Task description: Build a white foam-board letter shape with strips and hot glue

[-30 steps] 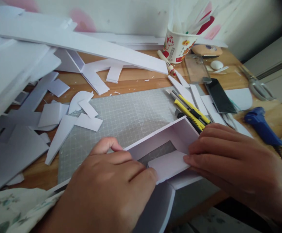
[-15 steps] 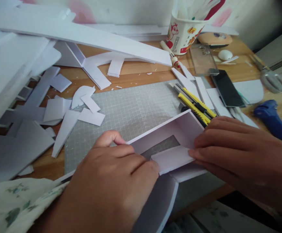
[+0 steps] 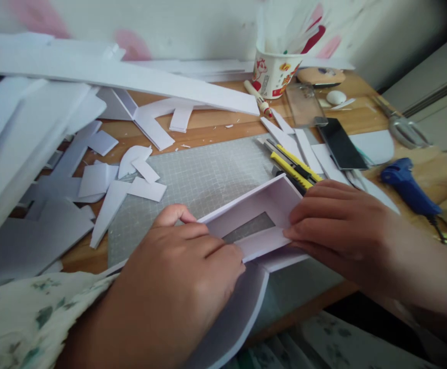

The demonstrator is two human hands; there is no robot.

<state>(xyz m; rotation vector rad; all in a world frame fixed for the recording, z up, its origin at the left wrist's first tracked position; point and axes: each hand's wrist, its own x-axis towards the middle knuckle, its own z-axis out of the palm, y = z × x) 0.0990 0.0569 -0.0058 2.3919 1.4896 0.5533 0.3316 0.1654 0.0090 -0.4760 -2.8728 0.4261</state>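
A white foam board structure [image 3: 236, 209] with an open, box-like end lies over the cutting mat near the front edge of the table. From that end a curved white wall [image 3: 233, 320] runs down towards me. My left hand [image 3: 169, 277] is closed on a narrow foam board strip [image 3: 264, 245] at its left end, the fingertips partly hidden. Pinched at the strip's right end, by the box corner, are the fingers of my right hand [image 3: 334, 225]. The strip lies along the near side of the box end; whether it is fixed there I cannot tell.
The grey cutting mat [image 3: 192, 171] lies beneath. Yellow utility knives [image 3: 292, 166], a phone [image 3: 341, 143] and a blue glue gun [image 3: 411, 187] lie to the right, scissors [image 3: 404, 125] farther back. Foam board offcuts [image 3: 146, 187] crowd the left. A paper cup [image 3: 275, 72] stands behind.
The view has shifted, so the table things appear farther left and mostly lower. Between my hands the strip now shows narrower and closer to the box's near side. Both hands keep their hold.
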